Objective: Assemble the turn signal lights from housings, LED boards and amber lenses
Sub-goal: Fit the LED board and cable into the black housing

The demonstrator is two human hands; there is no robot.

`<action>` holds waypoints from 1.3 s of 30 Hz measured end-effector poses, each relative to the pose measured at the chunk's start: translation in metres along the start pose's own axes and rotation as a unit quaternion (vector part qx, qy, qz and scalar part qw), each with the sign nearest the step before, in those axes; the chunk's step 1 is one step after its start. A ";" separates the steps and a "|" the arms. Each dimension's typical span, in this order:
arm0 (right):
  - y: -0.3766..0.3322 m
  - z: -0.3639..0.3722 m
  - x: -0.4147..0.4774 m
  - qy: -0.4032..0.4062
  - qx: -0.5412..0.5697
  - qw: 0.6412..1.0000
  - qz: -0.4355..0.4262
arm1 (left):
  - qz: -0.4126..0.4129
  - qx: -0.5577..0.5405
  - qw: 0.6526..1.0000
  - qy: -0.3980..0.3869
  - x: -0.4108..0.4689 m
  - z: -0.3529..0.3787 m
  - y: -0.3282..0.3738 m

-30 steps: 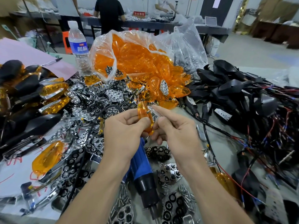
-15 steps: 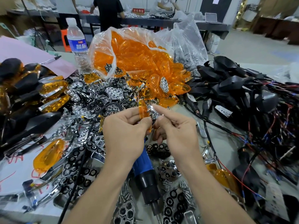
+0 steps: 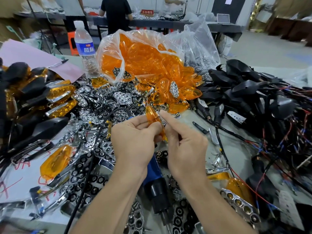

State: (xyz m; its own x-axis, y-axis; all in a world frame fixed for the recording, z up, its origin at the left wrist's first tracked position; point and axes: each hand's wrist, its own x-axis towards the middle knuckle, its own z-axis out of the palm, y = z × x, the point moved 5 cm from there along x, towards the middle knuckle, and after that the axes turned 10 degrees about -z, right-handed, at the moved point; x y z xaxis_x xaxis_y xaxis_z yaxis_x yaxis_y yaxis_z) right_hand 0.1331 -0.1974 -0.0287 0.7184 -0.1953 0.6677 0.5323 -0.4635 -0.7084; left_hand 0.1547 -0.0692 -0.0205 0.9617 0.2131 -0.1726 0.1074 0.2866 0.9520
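Observation:
At the centre of the head view my left hand [image 3: 135,137] pinches an amber lens [image 3: 152,116] held upright above the table. My right hand [image 3: 184,141] meets it from the right, its fingers holding a small chrome reflector piece [image 3: 163,121] against the lens, index finger stretched forward. A clear bag of amber lenses [image 3: 148,61] spills open behind. Chrome and black honeycomb reflector boards [image 3: 104,105] cover the table's middle. Black housings with wires [image 3: 253,92] are heaped on the right. Assembled lights [image 3: 55,95] lie at the left.
A blue and black electric screwdriver [image 3: 157,181] lies under my wrists, its black cable [image 3: 94,144] looping left. A water bottle [image 3: 85,48] stands behind, beside a pink sheet [image 3: 33,56] with a pen. A person works at a far bench [image 3: 116,12].
Both hands stay together on the lens at the table's centre; they have shifted only slightly. My right index finger now points further forward over the lens.

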 end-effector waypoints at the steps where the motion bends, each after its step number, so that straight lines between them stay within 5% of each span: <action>1: 0.000 0.001 0.001 -0.008 0.003 1.000 0.007 | 0.002 0.002 1.000 0.003 0.001 -0.001 0.001; 6: 0.001 0.004 0.011 -0.073 0.048 0.995 0.052 | -0.033 -0.060 0.998 -0.001 0.005 -0.006 -0.001; 12: -0.010 0.001 0.007 -0.036 -0.051 0.998 -0.029 | -0.034 -0.083 0.996 0.002 0.003 -0.002 -0.001; 15: 0.004 0.000 0.011 -0.059 0.071 0.993 0.074 | -0.029 -0.087 0.995 0.025 0.004 -0.006 0.000; 19: 0.018 0.000 0.011 -0.038 0.309 0.912 0.266 | -0.038 -0.113 0.993 -0.008 0.006 -0.009 0.005; 23: 0.012 0.006 0.009 -0.115 0.402 0.856 0.303 | -0.037 -0.113 0.991 -0.055 0.003 -0.003 0.006; 31: 0.012 0.002 0.011 -0.105 0.356 0.883 0.287 | 0.008 -0.005 0.993 -0.115 0.009 -0.004 0.008; 39: 0.015 -0.006 0.018 -0.141 0.293 0.899 0.293 | 0.056 0.084 0.991 -0.090 0.010 -0.002 0.009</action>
State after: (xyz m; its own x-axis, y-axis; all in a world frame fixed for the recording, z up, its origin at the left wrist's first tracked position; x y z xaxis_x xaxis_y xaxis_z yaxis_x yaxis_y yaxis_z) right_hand 0.1518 -0.2131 -0.0258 0.9935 0.0077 0.1136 0.1097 0.1999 -0.9737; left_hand 0.1648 -0.0624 -0.0147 0.9976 0.0612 -0.0309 0.0242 0.1074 0.9939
